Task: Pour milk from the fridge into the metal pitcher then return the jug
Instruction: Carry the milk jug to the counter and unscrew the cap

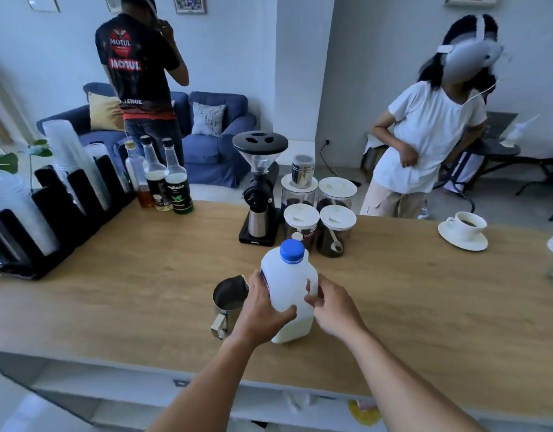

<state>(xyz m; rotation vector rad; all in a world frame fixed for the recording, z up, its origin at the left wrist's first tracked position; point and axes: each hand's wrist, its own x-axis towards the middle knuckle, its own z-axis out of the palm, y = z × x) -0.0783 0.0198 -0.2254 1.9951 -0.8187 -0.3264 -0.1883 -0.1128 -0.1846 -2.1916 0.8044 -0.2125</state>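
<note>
A white plastic milk jug [287, 285] with a blue cap stands upright on the wooden counter [144, 291], cap on. My left hand [262, 310] wraps around the jug's left side. On the jug's right side, at the handle, my right hand [334, 304] has its fingers curled on it. The metal pitcher [229, 299] stands just left of the jug, close to my left hand, with its handle pointing toward me. A little milk seems to lie in its bottom.
Behind the jug stand a coffee grinder [259, 188] and several white-lidded jars [332, 229]. Syrup bottles [163, 179] and cup stacks [72, 163] line the far left. A cup on a saucer [463, 229] sits at the right. Two people stand beyond the counter.
</note>
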